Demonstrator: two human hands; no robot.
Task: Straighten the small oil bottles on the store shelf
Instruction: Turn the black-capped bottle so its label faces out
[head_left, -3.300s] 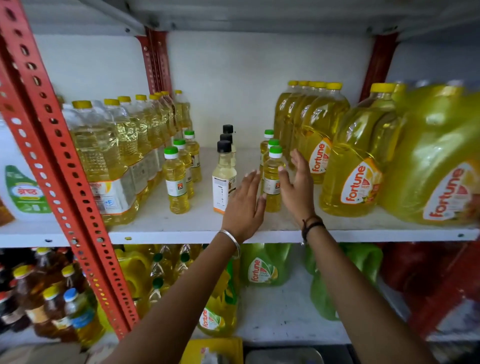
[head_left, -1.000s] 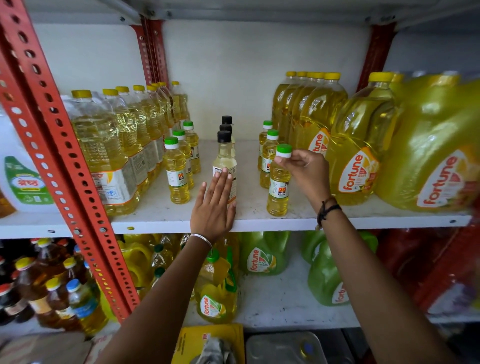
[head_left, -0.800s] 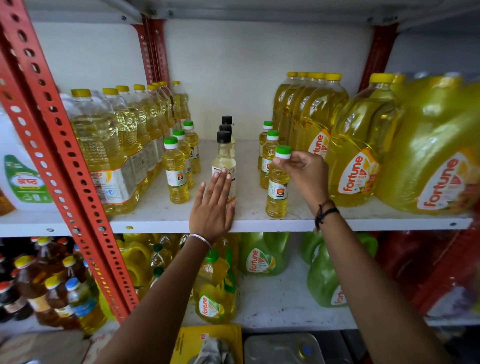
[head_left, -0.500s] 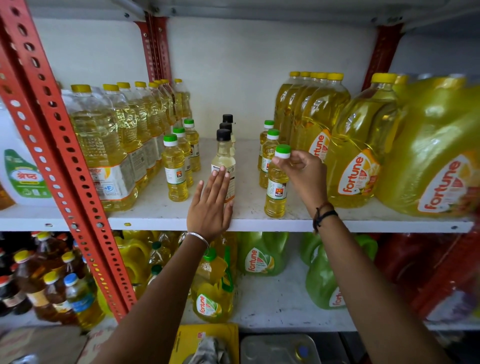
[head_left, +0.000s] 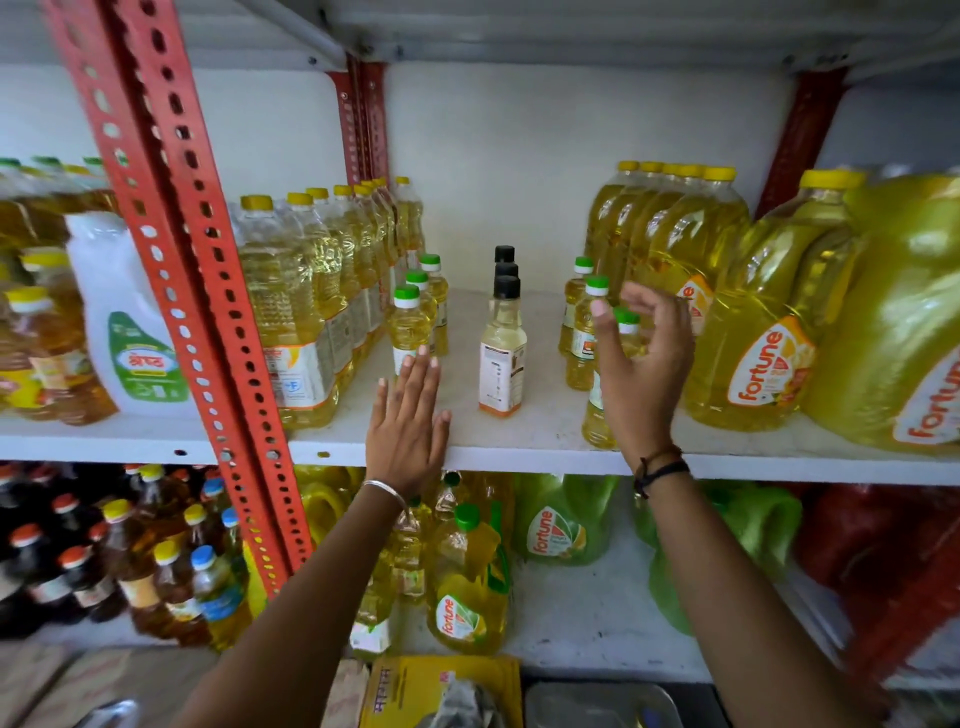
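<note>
Small oil bottles stand in three short rows on the white shelf. A green-capped row is on the left, a black-capped row in the middle, and a green-capped row on the right. My left hand lies flat on the shelf's front edge, fingers together, just in front of the left row's front bottle. My right hand hovers open with fingers spread, in front of the right row's front bottle, which it partly hides. It holds nothing.
Tall yellow-capped bottles crowd the left, behind a red perforated upright. Large Fortune oil jugs fill the right side. A lower shelf holds green Fortune jugs and several dark bottles.
My right hand has let go of the green cap of the front right bottle and opened. My left hand has slid left, from the black-capped bottle toward the left row.
</note>
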